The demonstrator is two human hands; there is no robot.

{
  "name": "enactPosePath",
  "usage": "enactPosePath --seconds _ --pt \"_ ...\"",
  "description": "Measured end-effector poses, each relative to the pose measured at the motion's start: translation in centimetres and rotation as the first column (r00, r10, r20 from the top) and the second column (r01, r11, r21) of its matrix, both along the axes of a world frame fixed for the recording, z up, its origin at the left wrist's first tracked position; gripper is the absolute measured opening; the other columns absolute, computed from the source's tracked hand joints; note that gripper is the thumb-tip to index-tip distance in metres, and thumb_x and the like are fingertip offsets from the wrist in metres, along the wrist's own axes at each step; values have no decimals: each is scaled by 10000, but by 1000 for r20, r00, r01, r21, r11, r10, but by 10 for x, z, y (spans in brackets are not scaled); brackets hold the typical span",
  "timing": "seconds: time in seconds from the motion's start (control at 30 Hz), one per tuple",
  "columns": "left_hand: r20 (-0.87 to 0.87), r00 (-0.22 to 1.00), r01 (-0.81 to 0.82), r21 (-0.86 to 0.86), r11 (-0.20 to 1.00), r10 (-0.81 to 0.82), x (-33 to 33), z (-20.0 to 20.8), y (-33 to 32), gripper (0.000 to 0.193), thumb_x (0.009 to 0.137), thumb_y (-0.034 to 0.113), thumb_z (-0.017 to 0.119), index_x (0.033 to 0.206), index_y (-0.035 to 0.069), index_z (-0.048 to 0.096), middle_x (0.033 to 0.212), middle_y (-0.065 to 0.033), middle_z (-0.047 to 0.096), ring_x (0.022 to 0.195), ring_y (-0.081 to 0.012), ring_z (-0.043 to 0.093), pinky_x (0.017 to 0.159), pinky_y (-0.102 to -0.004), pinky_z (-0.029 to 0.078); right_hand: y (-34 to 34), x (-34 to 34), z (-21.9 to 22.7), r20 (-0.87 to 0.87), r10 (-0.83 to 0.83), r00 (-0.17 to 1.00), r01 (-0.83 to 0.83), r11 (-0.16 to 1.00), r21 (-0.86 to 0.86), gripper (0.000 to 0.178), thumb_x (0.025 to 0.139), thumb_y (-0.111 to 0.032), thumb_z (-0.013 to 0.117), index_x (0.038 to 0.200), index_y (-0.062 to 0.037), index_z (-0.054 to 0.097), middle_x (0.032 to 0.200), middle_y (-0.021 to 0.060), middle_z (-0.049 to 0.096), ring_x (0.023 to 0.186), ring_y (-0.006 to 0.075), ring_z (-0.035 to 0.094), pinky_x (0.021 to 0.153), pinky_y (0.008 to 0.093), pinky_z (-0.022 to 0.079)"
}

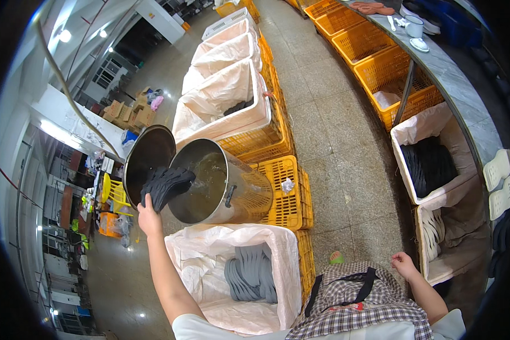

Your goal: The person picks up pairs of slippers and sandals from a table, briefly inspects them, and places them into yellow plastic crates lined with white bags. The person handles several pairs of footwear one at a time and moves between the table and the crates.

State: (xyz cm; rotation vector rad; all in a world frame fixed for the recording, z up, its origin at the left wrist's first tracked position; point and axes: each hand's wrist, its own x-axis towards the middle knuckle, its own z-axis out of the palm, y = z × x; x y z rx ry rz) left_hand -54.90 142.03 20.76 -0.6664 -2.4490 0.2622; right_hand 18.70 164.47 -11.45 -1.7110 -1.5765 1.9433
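Observation:
My left hand [149,216] grips a bundle of black shoe soles [167,184] at its lower end. The bundle is held over the rims of two large metal drums. One is a dark drum [144,133] at the left, whose inside is mostly hidden. The other, a steel drum [243,190], holds murky yellowish liquid [201,184] and stands to the right of the soles. My right hand [402,265] is beside the checked apron [351,294], its fingers curled closed with nothing visible in them.
Nearest on the left, a pink-lined crate [178,249] holds grey soles [252,272]. More lined crates [226,93] stand beyond the drums. Along the right runs a grey counter [462,85] with white soles [497,170]. Under it are orange crates [362,42] and black soles [428,167].

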Motion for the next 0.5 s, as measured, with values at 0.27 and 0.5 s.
enactPosePath --seconds 0.27,0.5 --pt "70 997 -25 -111 994 33 58 -17 3 602 701 100 681 1251 223 471 1111 -214 527 815 -380 619 698 -436 509 -20 57 -15 -58 -56 997 58 998 25 165 817 -76 575 963 -3 556 783 51 590 701 127 564 639 264 460" --pt "23 996 -87 112 990 84 101 -22 12 480 814 93 557 1258 222 429 1101 -202 534 876 -388 604 725 -468 503 -40 131 -4 92 -39 995 20 981 194 118 812 -76 575 912 -16 557 734 46 585 657 124 571 601 269 474"
